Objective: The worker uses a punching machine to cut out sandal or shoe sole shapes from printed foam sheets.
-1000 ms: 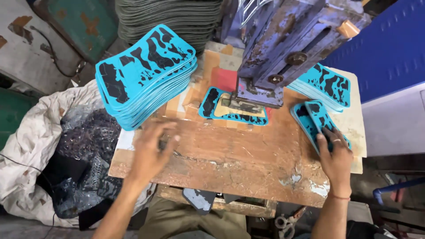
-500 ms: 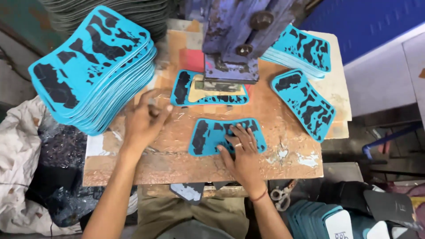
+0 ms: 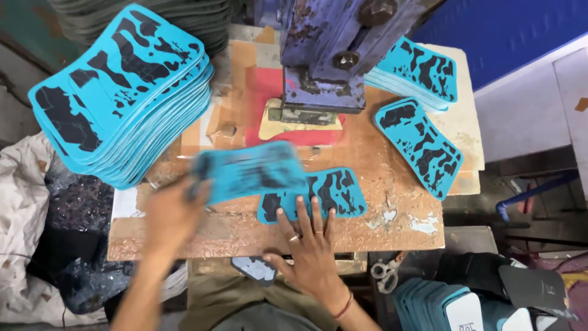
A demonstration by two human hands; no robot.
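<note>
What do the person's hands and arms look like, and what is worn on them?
Both forearms are bare, with no sleeves or gloves. The right hand has rings on two fingers and a thin red band at the wrist. The left hand is motion-blurred; nothing worn can be made out on it.

The sheet point(image 3: 251, 171) in the left hand point(image 3: 168, 214) is turquoise with dark blotches, blurred. The sheet point(image 3: 324, 193) under the right hand point(image 3: 309, 242) is the same turquoise, marked with black camouflage-like patches. The tall stack point(image 3: 122, 92) at the left shows that turquoise and black pattern on its top sheet and plain turquoise edges. The single sheet point(image 3: 419, 144) at the right and the small stack point(image 3: 419, 70) behind it carry it too. The bench point(image 3: 392, 227) is reddish-brown, flecked with white, with a red and cream patch under the press point(image 3: 331, 55), which is worn purple-blue with rust-brown spots. The wall point(image 3: 508, 30) is deep blue. A red band point(image 3: 344, 304) circles the right wrist.
</note>
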